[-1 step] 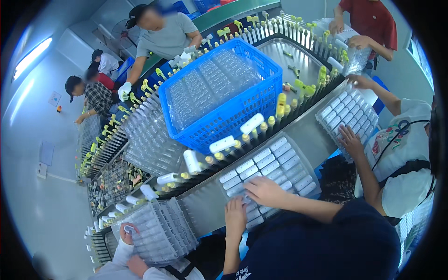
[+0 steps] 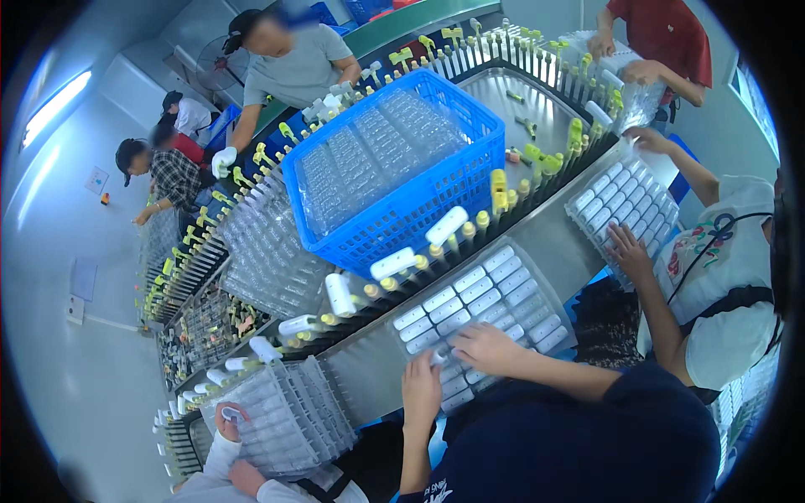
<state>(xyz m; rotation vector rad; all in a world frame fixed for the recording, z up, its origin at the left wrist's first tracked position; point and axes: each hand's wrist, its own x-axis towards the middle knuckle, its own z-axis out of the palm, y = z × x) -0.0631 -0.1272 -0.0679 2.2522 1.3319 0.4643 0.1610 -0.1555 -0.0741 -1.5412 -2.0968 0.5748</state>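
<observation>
A clear plastic tray (image 2: 553, 289) lies at an angle in front of me, filled with rows of white oblong casings (image 2: 477, 290). At the tray's left side my left hand (image 2: 422, 386) is closed, with a white casing (image 2: 437, 359) showing at its fingertips; most of the piece is hidden by the fingers. Just to the right, my right hand (image 2: 490, 350) reaches over the middle rows, palm down. Its fingers rest on the casings, stretched forward and holding nothing that I can see. Some casings are covered by that hand.
A blue crate (image 2: 398, 214) with clear trays stands beyond a row of upright pegs, some carrying white casings (image 2: 393, 263). Stacked trays (image 2: 289, 411) and a co-worker's hand (image 2: 231, 419) are at left. Another co-worker's hand (image 2: 631, 251) touches a filled tray (image 2: 625, 210) at right.
My right hand has shifted slightly right and toward me over the tray. My left hand has turned a little, and the white casing at its fingertips shows more clearly.
</observation>
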